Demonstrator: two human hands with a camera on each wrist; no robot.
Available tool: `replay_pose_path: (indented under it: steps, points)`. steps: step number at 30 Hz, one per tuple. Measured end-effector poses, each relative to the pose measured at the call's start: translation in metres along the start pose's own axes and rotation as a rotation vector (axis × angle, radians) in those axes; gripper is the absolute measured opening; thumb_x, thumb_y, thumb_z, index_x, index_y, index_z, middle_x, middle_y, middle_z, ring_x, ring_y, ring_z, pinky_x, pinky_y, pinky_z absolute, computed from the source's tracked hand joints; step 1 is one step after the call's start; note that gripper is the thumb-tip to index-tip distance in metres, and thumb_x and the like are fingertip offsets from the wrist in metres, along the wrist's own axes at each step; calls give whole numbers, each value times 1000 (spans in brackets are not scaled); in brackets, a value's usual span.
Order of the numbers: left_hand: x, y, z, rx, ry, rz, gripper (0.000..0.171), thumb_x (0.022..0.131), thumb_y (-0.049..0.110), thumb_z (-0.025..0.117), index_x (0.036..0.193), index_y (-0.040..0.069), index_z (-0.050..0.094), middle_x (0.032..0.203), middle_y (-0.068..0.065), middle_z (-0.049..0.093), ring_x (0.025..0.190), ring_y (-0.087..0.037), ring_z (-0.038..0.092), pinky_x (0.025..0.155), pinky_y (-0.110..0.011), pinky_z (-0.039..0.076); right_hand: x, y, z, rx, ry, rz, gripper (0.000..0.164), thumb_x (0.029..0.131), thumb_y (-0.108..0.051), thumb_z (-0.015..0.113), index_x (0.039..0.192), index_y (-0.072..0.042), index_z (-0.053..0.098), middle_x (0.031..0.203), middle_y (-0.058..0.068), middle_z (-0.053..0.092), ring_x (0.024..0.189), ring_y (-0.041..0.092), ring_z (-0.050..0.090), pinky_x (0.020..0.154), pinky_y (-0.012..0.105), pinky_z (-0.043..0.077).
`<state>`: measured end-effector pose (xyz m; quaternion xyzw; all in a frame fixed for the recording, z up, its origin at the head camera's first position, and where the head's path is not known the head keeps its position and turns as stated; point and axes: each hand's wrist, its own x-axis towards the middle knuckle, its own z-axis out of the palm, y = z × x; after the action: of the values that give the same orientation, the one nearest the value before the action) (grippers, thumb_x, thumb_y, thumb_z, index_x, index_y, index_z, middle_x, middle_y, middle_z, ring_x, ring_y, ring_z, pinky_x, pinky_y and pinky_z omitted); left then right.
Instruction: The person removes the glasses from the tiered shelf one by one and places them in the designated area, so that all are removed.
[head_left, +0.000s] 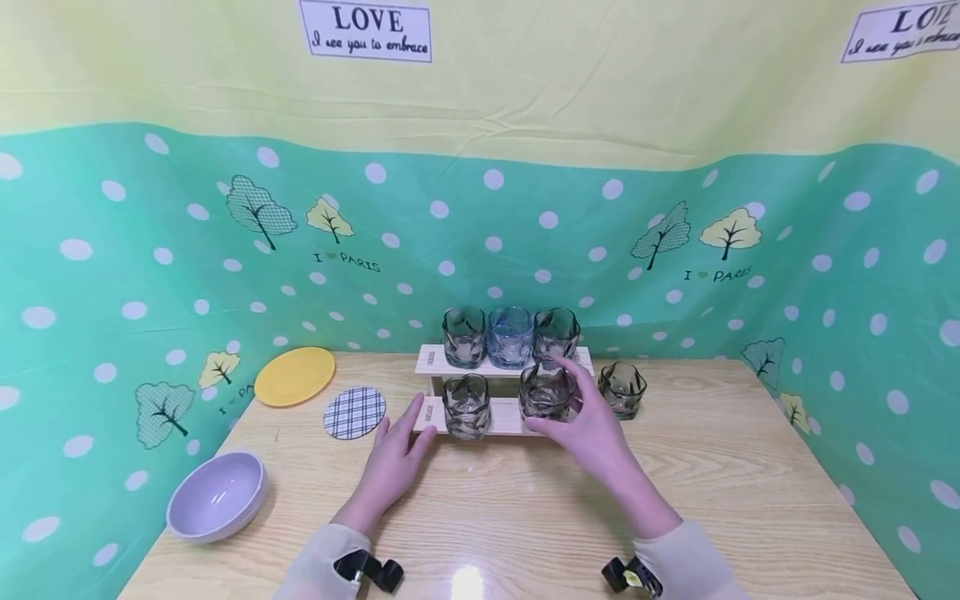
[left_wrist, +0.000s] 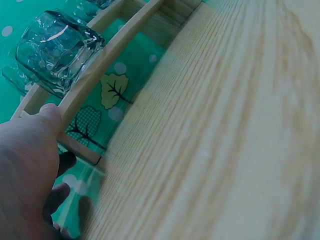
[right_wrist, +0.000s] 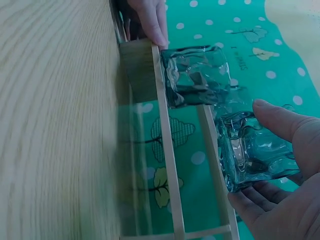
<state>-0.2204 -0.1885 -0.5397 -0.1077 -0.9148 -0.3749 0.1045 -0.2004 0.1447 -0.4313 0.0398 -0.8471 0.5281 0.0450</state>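
A two-step wooden rack [head_left: 505, 406] stands at the back of the table. My right hand [head_left: 592, 421] grips a smoky glass [head_left: 545, 390] between thumb and fingers at the lower step; in the right wrist view this glass [right_wrist: 250, 150] tilts beside the rails. Another smoky glass [head_left: 467, 407] stands on the lower step, left of it. On the upper step are a smoky glass [head_left: 463, 337], a blue glass [head_left: 510, 337] and a second smoky glass [head_left: 557, 332]. My left hand [head_left: 393, 458] touches the rack's left end, its thumb [left_wrist: 50, 114] against the front rail.
One more smoky glass [head_left: 622, 390] stands on the table right of the rack. To the left lie a checked round coaster [head_left: 355, 413] and a yellow plate [head_left: 295, 377], with a lilac bowl [head_left: 217, 496] nearer the front. A patterned cloth [head_left: 480, 225] hangs behind and at both sides.
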Motion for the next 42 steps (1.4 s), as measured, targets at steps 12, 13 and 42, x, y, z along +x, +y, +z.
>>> replay_pose_path:
  steps: [12, 13, 42]
  points:
    - [-1, 0, 0, -2, -8, -6, 69, 117, 38, 58, 173, 6, 34, 172, -15, 44, 151, -42, 50, 135, -64, 4, -3, 7, -25, 23, 15, 18, 112, 82, -27, 102, 172, -36, 35, 163, 15, 50, 148, 46, 53, 118, 60, 49]
    - [-1, 0, 0, -3, -8, -7, 69, 117, 38, 58, 174, 7, 34, 172, -15, 43, 151, -42, 50, 136, -64, 4, -4, 7, -28, 24, 16, 22, 112, 82, -29, 102, 172, -37, 35, 163, 16, 50, 148, 45, 53, 119, 59, 49]
    - [1, 1, 0, -6, -3, 6, 69, 117, 37, 58, 173, 5, 34, 170, -16, 45, 150, -43, 51, 135, -64, 3, -20, 43, -139, -104, 155, 88, 127, 86, -48, 96, 179, -27, 11, 167, 34, 40, 150, 63, 39, 120, 76, 36]
